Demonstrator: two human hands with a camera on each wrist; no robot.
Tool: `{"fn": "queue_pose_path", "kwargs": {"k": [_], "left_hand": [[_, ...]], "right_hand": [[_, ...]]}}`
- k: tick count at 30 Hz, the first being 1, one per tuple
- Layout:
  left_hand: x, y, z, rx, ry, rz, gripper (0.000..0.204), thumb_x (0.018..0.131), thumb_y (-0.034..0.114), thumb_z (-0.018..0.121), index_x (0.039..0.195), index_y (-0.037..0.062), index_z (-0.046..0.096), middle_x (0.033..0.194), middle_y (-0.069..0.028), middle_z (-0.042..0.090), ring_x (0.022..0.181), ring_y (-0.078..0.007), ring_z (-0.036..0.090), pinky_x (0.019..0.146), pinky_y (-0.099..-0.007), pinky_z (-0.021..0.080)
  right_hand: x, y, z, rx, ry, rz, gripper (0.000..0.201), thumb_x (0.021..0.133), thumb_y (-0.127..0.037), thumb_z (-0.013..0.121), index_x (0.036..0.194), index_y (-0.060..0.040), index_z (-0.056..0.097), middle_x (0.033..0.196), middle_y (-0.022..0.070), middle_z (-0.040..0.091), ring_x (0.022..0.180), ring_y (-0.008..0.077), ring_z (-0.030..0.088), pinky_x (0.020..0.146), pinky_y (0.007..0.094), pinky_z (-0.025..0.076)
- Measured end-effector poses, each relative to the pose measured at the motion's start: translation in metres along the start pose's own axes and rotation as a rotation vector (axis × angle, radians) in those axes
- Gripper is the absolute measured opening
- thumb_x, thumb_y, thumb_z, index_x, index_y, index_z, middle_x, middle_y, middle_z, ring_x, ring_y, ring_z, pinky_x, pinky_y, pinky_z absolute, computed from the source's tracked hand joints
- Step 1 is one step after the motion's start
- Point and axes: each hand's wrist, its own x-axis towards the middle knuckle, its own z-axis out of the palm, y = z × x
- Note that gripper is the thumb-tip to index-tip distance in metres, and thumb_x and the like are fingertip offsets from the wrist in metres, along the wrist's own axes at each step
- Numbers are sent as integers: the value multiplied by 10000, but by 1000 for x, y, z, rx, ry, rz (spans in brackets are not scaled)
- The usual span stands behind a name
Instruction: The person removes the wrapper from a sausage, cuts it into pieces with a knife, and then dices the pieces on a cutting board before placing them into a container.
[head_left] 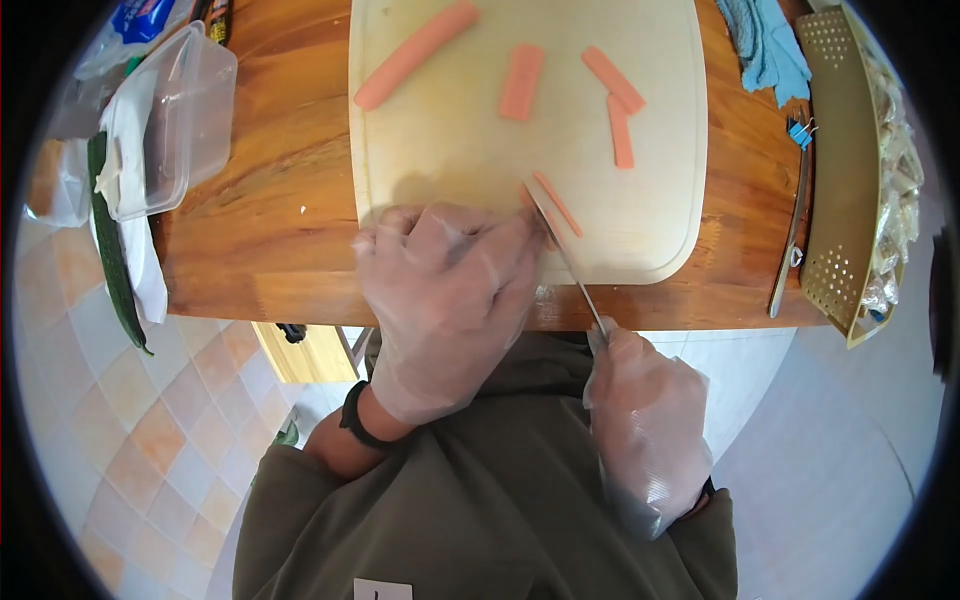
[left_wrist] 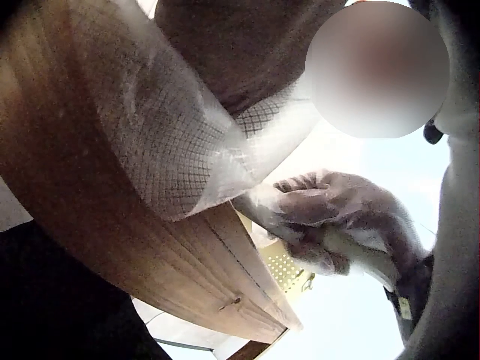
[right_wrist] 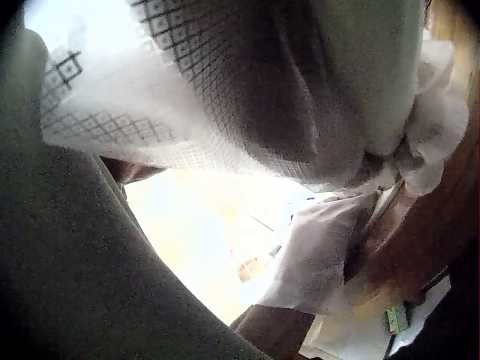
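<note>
In a clear plastic glove, the left hand (head_left: 450,290) rests at the near edge of the cutting board (head_left: 450,150), its bent fingertips holding down a small pink piece (head_left: 526,197). The right hand (head_left: 650,410), also gloved, grips the handle of a knife (head_left: 573,262); the blade stands against that piece, beside the left fingers. A thin pink strip (head_left: 558,204) lies just right of the blade. In the left wrist view the right hand (left_wrist: 337,217) curls round a pale handle (left_wrist: 352,251). The left fingertips are hidden in that view.
Farther up the board lie a pink stick (head_left: 415,55), a flat slab (head_left: 522,82) and two overlapping pieces (head_left: 620,130). At left are a clear container (head_left: 200,110) and a cucumber (head_left: 115,260). At right are a blue cloth (head_left: 765,50), a long metal utensil (head_left: 790,240) and a perforated basket (head_left: 835,180).
</note>
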Motion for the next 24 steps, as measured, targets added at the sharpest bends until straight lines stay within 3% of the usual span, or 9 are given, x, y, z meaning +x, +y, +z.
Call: {"fn": "queue_pose_path", "kwargs": {"k": [5,7,11,20,23,24], "left_hand": [[-1,0,0,41,4,0,271,726,51,858,960,165,783,904,-2,607,785,-251,574,709,-404,428],[-5,-3,0,39,-23,-6,293,763,130,873,1024,235,792,932,45,580,827,-215,553,747,-404,413],[-5,-2,3,56,-16,-2,314,760,112,871,1037,235,789,917,37,579,829,-215,561,742,-403,413],[-1,12,7,90,42,-101,321,747,93,865,1027,210,759,938,-18,595,841,-249,590,760,-422,434],[2,14,5,80,43,-106,328,730,75,868,1032,131,754,950,-79,657,843,-300,607,755,-421,478],[4,15,3,90,8,-79,327,734,68,860,1039,114,749,967,-87,657,847,-305,609,762,-419,479]], "right_hand": [[-3,7,-16,91,-27,-26,122,928,-97,731,1009,-58,649,670,39,586,502,224,609,458,386,475],[-1,5,-28,458,22,78,163,927,10,696,1085,-19,668,702,133,629,562,349,605,545,452,476],[8,8,-19,443,115,91,146,944,29,669,1083,-17,668,700,139,613,561,343,583,552,442,466],[16,16,-11,572,13,89,106,965,-4,687,1071,-4,680,705,134,620,589,321,589,565,413,476],[16,15,-4,435,27,102,109,960,-14,696,1066,-1,675,719,128,629,603,321,597,572,419,485],[18,17,-2,329,60,54,108,915,-57,713,994,-46,642,718,85,604,591,275,607,535,400,492]]}}
